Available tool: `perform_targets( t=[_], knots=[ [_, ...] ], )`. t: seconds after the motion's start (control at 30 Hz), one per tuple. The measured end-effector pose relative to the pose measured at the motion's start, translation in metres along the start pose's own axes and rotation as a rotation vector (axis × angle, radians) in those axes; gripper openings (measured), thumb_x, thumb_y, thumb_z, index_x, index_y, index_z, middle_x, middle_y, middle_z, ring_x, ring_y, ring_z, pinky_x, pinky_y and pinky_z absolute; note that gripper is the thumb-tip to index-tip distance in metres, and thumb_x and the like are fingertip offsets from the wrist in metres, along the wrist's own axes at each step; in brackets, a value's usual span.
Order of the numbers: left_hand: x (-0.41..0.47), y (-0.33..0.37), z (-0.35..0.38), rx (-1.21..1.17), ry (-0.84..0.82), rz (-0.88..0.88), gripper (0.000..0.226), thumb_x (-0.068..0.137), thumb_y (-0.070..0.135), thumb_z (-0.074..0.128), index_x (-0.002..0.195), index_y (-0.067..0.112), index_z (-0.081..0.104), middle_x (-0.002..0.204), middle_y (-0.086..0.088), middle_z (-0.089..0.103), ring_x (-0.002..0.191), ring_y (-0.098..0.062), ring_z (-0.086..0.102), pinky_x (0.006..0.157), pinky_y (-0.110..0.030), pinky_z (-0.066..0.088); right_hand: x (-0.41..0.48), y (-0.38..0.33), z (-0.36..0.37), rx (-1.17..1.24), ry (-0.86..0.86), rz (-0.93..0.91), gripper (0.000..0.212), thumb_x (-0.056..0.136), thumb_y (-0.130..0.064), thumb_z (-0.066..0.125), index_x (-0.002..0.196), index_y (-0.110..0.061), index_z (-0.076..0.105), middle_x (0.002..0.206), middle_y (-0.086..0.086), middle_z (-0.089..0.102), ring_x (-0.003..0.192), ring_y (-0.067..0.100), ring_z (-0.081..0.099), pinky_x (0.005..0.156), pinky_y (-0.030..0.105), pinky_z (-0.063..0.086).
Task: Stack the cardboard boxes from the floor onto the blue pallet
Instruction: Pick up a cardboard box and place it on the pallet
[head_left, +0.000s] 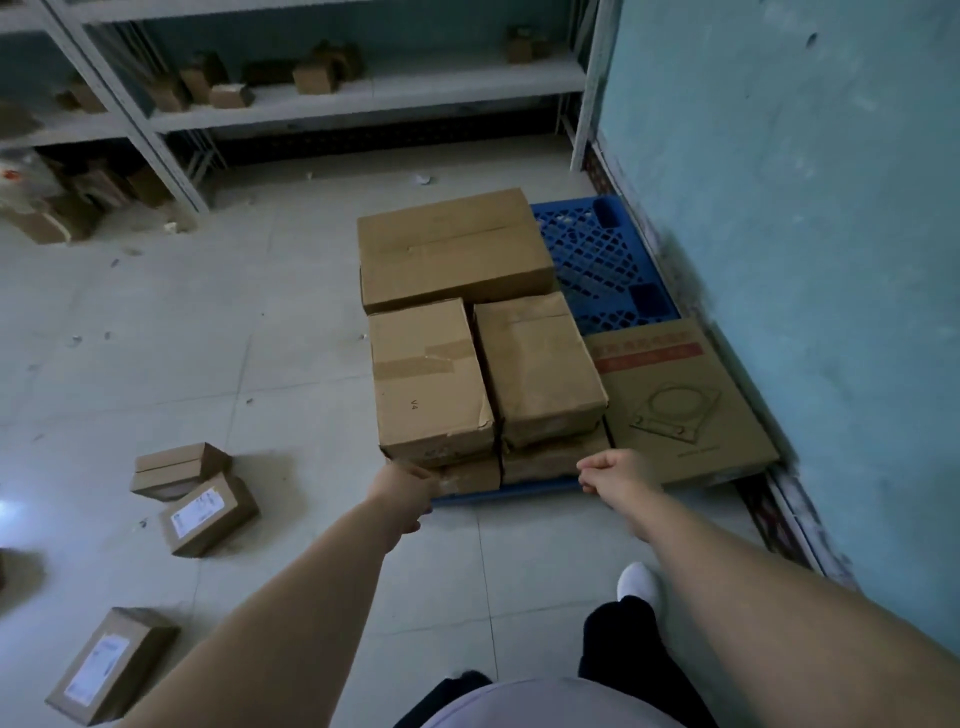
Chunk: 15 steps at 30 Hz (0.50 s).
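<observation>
hands reach to the near edge of the blue pallet (602, 260), which sits on the floor (234, 338) against the teal wall (805, 208). our left hand (410, 486) is at the bottom corner of the stacked cardboard boxes (431, 379); we cannot tell how its fingers lie. our right hand (618, 470) is just beside the stack's other lower corner, fingers curled in, gripping nothing. a flat printed box (680, 405) lies beside the stack. three small labelled boxes (208, 514) lie on the floor, well to the left.
</observation>
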<state>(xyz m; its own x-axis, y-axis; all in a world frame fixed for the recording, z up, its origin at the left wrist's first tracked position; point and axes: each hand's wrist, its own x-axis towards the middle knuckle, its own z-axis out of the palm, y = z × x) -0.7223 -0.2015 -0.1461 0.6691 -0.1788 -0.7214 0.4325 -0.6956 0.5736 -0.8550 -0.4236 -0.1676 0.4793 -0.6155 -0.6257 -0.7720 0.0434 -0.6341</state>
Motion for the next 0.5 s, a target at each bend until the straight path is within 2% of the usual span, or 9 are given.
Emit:
perform_targets(
  t=[0.1, 0.2, 0.27, 0.3, 0.37, 0.43, 0.5],
  knots=[
    [0.016, 0.028, 0.039, 0.034, -0.017, -0.032, 0.011, 0.091, 0.005, 0.048, 0.086, 0.010, 0.056, 0.089, -0.012, 0.052, 0.072, -0.019, 0.045, 0.053, -0.027, 0.037, 0.029, 0.018, -0.043, 0.031, 0.019, 0.029, 0.012, 0.092, -0.005, 0.058, 0.091, -0.012, 0.068, 0.079, 0.002, 0.066, 0.082, 0.020, 0.063, 0.079, 0.032, 0.050],
    [0.031, 0.068, 0.092, 0.083, -0.082, -0.014, 0.021, 0.091, 0.004, 0.053, 0.074, 0.015, 0.055, 0.080, -0.008, 0.053, 0.071, -0.020, 0.049, 0.055, -0.028, 0.040, 0.067, 0.034, -0.095, 0.014, 0.053, 0.042, 0.012, 0.092, -0.008, 0.059, 0.094, -0.010, 0.070, 0.080, 0.003, 0.067, 0.081, 0.021, 0.064, 0.069, 0.027, 0.050],
    [0.046, 0.099, 0.137, 0.109, -0.106, -0.028, 0.021, 0.093, 0.005, 0.053, 0.075, 0.015, 0.055, 0.075, -0.006, 0.052, 0.067, -0.019, 0.049, 0.054, -0.027, 0.040, 0.102, 0.044, -0.134, -0.015, 0.058, 0.051, 0.012, 0.091, -0.012, 0.060, 0.093, -0.014, 0.072, 0.094, 0.006, 0.071, 0.092, 0.023, 0.066, 0.081, 0.032, 0.054],
    [0.053, 0.113, 0.160, 0.110, -0.114, -0.045, 0.020, 0.094, 0.005, 0.051, 0.077, 0.014, 0.055, 0.073, -0.005, 0.049, 0.064, -0.017, 0.046, 0.051, -0.025, 0.039, 0.120, 0.047, -0.154, -0.031, 0.053, 0.062, 0.012, 0.091, -0.014, 0.061, 0.094, -0.016, 0.073, 0.100, 0.006, 0.072, 0.098, 0.024, 0.066, 0.089, 0.036, 0.053],
    [0.070, 0.142, 0.210, 0.090, -0.134, -0.103, 0.010, 0.096, 0.007, 0.049, 0.092, 0.013, 0.057, 0.075, -0.006, 0.049, 0.062, -0.015, 0.046, 0.045, -0.020, 0.038, 0.156, 0.052, -0.194, -0.041, 0.028, 0.096, 0.012, 0.091, -0.013, 0.062, 0.086, -0.018, 0.072, 0.102, 0.008, 0.071, 0.101, 0.026, 0.065, 0.095, 0.040, 0.051],
    [0.087, 0.169, 0.260, 0.115, -0.162, -0.118, 0.017, 0.096, 0.006, 0.051, 0.112, 0.006, 0.059, 0.084, -0.009, 0.055, 0.072, -0.017, 0.053, 0.052, -0.024, 0.042, 0.196, 0.058, -0.231, -0.034, 0.019, 0.141, 0.023, 0.090, -0.009, 0.063, 0.073, -0.024, 0.065, 0.100, 0.011, 0.071, 0.098, 0.028, 0.066, 0.094, 0.041, 0.051],
    [0.101, 0.195, 0.309, 0.113, -0.205, -0.134, 0.021, 0.098, 0.005, 0.050, 0.118, 0.003, 0.056, 0.092, -0.010, 0.056, 0.077, -0.018, 0.052, 0.061, -0.029, 0.041, 0.235, 0.064, -0.264, -0.045, 0.018, 0.171, 0.020, 0.089, -0.008, 0.064, 0.075, -0.022, 0.067, 0.100, 0.010, 0.071, 0.096, 0.027, 0.065, 0.093, 0.039, 0.052]
  ],
)
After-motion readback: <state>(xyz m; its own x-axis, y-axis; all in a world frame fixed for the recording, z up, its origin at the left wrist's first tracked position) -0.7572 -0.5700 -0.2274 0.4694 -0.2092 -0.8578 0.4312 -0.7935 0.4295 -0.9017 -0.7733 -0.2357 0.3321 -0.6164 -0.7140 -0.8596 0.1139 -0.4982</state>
